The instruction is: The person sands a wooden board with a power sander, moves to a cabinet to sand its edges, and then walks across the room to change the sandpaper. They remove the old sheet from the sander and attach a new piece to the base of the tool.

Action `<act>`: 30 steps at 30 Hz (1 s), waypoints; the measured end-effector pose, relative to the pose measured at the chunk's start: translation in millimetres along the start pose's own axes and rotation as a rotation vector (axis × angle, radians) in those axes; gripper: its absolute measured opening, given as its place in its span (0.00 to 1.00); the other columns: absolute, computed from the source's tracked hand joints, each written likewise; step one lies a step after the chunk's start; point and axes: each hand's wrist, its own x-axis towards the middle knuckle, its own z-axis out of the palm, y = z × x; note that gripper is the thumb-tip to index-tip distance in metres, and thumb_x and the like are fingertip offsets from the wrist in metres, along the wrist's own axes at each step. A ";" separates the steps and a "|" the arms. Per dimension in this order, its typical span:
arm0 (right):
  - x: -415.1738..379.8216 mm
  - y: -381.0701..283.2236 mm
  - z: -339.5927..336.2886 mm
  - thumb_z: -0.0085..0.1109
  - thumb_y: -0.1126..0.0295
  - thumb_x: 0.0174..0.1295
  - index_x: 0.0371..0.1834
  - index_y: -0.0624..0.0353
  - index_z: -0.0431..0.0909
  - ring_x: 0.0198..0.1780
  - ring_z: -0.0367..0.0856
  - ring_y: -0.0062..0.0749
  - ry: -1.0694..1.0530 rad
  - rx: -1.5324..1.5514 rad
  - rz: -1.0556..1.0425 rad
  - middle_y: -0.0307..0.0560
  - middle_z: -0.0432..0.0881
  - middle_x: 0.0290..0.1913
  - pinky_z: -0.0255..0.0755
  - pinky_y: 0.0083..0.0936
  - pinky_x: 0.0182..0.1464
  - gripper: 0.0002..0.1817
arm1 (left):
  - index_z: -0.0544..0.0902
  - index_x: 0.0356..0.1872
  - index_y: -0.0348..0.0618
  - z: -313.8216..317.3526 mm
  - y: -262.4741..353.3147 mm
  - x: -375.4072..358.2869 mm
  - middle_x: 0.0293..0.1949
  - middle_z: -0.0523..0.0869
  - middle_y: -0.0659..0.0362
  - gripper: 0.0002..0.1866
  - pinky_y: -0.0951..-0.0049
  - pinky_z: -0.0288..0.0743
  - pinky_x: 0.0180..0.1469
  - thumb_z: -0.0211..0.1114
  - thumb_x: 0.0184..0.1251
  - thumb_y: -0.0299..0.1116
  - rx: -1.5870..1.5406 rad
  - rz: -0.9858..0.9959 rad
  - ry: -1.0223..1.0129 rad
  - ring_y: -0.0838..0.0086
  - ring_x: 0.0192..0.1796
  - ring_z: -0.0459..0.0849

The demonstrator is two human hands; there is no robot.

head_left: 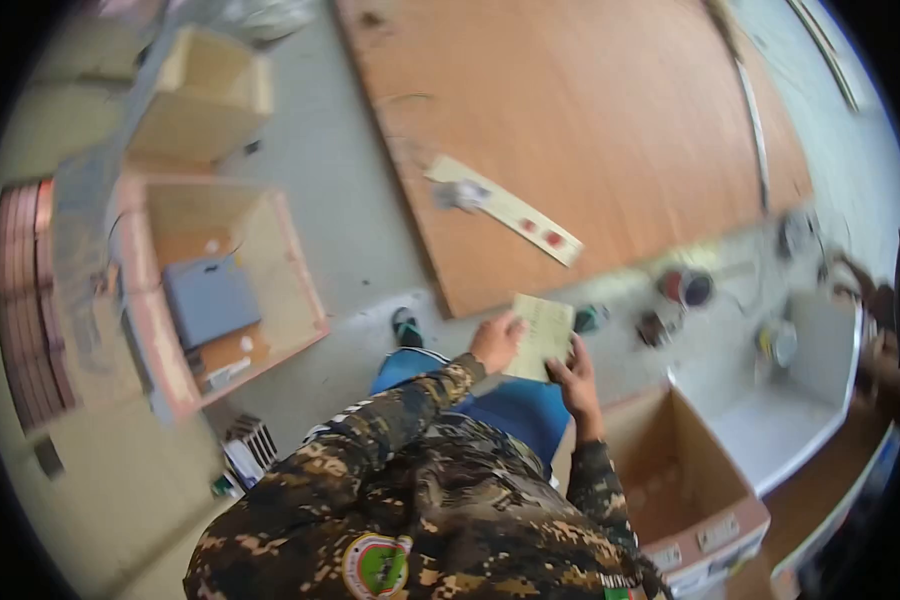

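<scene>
Head view: a small pale yellow card [544,335] was held between both hands, out in front of the body above the grey floor [340,190]. The left hand [497,340] was closed on the card's left edge, fingers [511,324] curled narrow around it. The right hand [576,385] was closed on the card's lower right edge, fingers pinched narrow against it, thumb side partly hidden by the card. Both arms were seen in camouflage sleeves [410,420]. A large plywood sheet [580,130] was laid on the floor just beyond the card, with a pale strip [505,208] resting on it. An open wooden box [215,290] holding a grey block was seen well to the left. An open cardboard box [685,490] was seen just right of the right forearm. Small round items [685,288] were scattered on the floor near the sheet's edge; too blurred to identify.
</scene>
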 end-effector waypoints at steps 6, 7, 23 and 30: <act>-4.2 73.1 172.0 0.61 0.75 0.69 0.65 0.64 0.68 0.36 0.83 0.23 -0.249 -0.209 0.110 0.44 0.85 0.46 0.78 0.23 0.36 0.23 | 0.78 0.51 0.35 -209.7 -62.6 -62.0 0.38 0.86 0.53 0.17 0.66 0.80 0.38 0.69 0.69 0.35 0.003 0.082 0.037 0.72 0.34 0.86; -2.2 77.8 198.6 0.62 0.75 0.69 0.62 0.65 0.71 0.35 0.82 0.23 -0.261 -0.187 0.109 0.44 0.85 0.44 0.78 0.23 0.36 0.20 | 0.77 0.52 0.34 -243.6 -55.8 -80.7 0.40 0.86 0.53 0.18 0.69 0.81 0.36 0.71 0.67 0.32 -0.166 -0.041 -0.044 0.74 0.33 0.86; 14.5 79.4 345.0 0.56 0.64 0.74 0.45 0.63 0.76 0.34 0.71 0.17 -0.524 -0.620 -0.331 0.36 0.78 0.34 0.67 0.17 0.36 0.11 | 0.85 0.39 0.42 -528.8 -126.5 -229.6 0.33 0.89 0.57 0.09 0.69 0.81 0.39 0.72 0.64 0.35 -0.200 0.051 0.762 0.71 0.34 0.88; 2.4 6.2 357.4 0.52 0.71 0.73 0.52 0.59 0.76 0.23 0.68 0.14 -0.271 -0.523 -0.204 0.35 0.75 0.28 0.61 0.15 0.23 0.09 | 0.80 0.42 0.47 -831.3 -130.4 -266.9 0.28 0.77 0.68 0.10 0.78 0.68 0.28 0.69 0.69 0.39 -0.575 0.153 1.286 0.82 0.29 0.76</act>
